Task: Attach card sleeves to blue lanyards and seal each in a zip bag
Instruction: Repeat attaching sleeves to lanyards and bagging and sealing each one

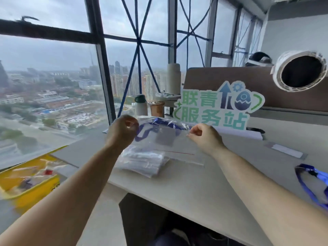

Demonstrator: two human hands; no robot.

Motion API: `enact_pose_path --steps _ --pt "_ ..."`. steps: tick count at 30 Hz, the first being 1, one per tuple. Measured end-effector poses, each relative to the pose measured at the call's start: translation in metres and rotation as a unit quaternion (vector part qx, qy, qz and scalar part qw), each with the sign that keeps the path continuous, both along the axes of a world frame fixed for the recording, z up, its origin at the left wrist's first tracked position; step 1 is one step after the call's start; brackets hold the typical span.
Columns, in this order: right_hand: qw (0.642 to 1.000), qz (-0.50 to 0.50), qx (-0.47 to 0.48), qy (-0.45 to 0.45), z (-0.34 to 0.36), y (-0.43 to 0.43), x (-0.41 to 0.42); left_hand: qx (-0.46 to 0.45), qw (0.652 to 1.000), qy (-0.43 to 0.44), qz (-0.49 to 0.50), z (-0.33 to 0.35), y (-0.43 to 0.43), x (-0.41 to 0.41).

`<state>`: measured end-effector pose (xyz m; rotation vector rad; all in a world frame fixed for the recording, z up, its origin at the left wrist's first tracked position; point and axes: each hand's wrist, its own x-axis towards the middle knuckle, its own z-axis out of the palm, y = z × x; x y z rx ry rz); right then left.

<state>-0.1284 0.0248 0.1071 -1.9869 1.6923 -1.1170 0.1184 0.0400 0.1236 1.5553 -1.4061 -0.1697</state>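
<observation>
Left hand (122, 132), right hand (205, 137), lanyard (160, 121) in bag (177, 148)

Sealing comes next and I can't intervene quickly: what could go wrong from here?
The left hand and right hand pinch the zip bag at its far corners, above the desk. If the red-lined end nearer the person is unsealed, the blue lanyard and card sleeve may slide out. The spare lanyard lies beside the right forearm; a sweep could knock it off.

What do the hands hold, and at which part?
A clear zip bag with a blue lanyard inside: the left hand pinches its left edge, the right hand its right edge.
</observation>
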Motion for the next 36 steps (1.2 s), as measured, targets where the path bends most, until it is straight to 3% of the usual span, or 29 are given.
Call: enact_pose_path --steps 7,14,21,23,28,36 --pt "0.998 0.04 0.048 -0.017 -0.027 -0.04 0.078 0.059 0.995 -0.01 0.075 -0.028 -0.024 0.074" --pt "0.992 0.01 0.1 0.074 -0.055 -0.058 0.091 0.225 0.969 -0.057 0.083 -0.075 -0.053 0.092" --pt "0.997 0.036 0.062 0.031 -0.048 -0.058 0.059 0.126 0.976 -0.122 0.132 -0.051 -0.043 0.069" --pt "0.995 0.037 0.065 0.061 -0.05 -0.056 0.037 0.091 0.982 -0.128 0.1 -0.042 -0.034 0.045" --pt "0.954 0.028 0.138 0.266 -0.075 -0.036 -0.03 0.041 0.984 -0.171 -0.022 -0.044 -0.018 -0.031" --pt "0.965 -0.048 0.127 0.223 -0.088 0.03 -0.136 0.084 0.931 -0.253 -0.249 -0.092 -0.008 -0.155"
